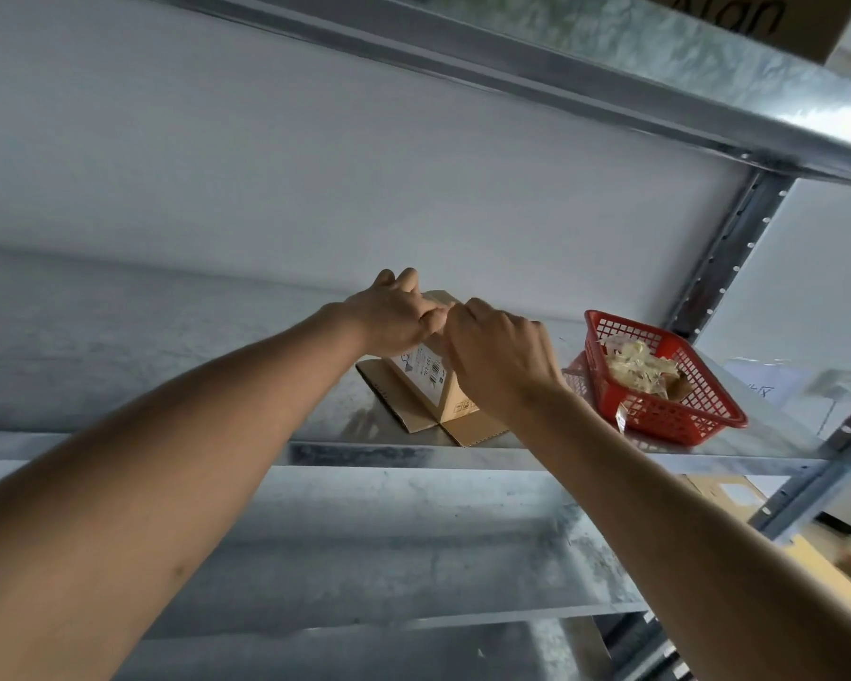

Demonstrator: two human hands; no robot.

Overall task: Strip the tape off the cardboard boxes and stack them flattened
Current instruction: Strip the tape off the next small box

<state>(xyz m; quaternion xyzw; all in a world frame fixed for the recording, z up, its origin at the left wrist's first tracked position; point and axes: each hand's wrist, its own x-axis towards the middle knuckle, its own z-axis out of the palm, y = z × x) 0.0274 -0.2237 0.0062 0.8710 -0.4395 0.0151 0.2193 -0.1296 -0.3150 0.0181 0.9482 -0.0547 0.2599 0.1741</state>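
Note:
A small brown cardboard box [436,385] with a white shipping label stands on a metal shelf [404,454], its lower flaps splayed flat on the shelf. My left hand [394,314] grips the box's top from the left, fingers curled over its edge. My right hand [499,358] is curled over the top right of the box, fingertips pinching at its upper edge right beside the left hand. What the fingers pinch is hidden behind the hands.
A red plastic basket [698,410] with crumpled strips of tape stands to the right on the same shelf. A perforated upright post [728,258] rises behind it. Another shelf beam runs overhead with a cardboard box [777,17] on it. Lower shelves lie below.

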